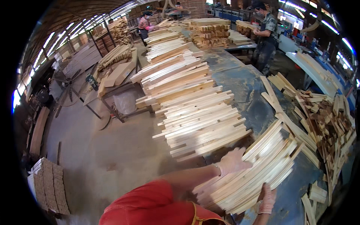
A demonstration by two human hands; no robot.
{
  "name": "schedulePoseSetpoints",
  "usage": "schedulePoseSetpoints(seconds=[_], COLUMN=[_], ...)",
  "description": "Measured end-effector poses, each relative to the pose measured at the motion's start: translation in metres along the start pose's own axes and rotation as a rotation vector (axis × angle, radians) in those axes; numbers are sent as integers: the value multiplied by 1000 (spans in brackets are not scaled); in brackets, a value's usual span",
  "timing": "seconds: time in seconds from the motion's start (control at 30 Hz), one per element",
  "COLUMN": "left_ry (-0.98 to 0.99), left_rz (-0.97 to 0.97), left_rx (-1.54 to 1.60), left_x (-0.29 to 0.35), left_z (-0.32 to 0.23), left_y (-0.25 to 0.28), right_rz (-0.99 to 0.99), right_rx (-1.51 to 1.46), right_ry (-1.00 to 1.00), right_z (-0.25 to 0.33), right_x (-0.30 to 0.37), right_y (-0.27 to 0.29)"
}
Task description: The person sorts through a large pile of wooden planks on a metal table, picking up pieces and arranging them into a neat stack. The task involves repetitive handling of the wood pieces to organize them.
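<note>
Both my hands wear pale, thin gloves and are at a layer of pale wooden strips (247, 180) on the dark worktable. My left hand (234, 162) reaches across the far left part of this layer, its fingers spread and resting on the strips. Against the near right edge, my right hand (267, 199) is upright with its fingers extended; some of its fingertips are in shadow. Just beyond lies another broad layer of wooden strips (204, 122), side by side and with uneven ends. A narrow dark gap separates the two layers.
More strips and stacked boards (210, 33) run up the worktable (236, 88). Offcuts (326, 123) are heaped on the right. A large floor fan (69, 80) stands left, near a side table. Two co-workers (264, 33) (145, 24) handle wood farther off.
</note>
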State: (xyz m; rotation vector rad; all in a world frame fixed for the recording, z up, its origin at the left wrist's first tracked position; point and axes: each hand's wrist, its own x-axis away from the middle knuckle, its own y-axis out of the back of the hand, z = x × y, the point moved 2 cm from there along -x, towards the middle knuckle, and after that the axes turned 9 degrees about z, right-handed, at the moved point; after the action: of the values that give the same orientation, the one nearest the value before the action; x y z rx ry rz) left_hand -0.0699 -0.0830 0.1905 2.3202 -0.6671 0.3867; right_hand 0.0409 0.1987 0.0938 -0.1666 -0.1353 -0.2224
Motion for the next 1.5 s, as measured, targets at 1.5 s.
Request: schedulePoseSetpoints(seconds=[1.5], left_ry=[212], left_rz=[84], left_rx=[-220], left_x=[-91], left_z=[125], left_y=[-53], right_rz=[226], right_rx=[203], right_ry=[-696], right_z=[-74], right_x=[-8], right_y=[-25])
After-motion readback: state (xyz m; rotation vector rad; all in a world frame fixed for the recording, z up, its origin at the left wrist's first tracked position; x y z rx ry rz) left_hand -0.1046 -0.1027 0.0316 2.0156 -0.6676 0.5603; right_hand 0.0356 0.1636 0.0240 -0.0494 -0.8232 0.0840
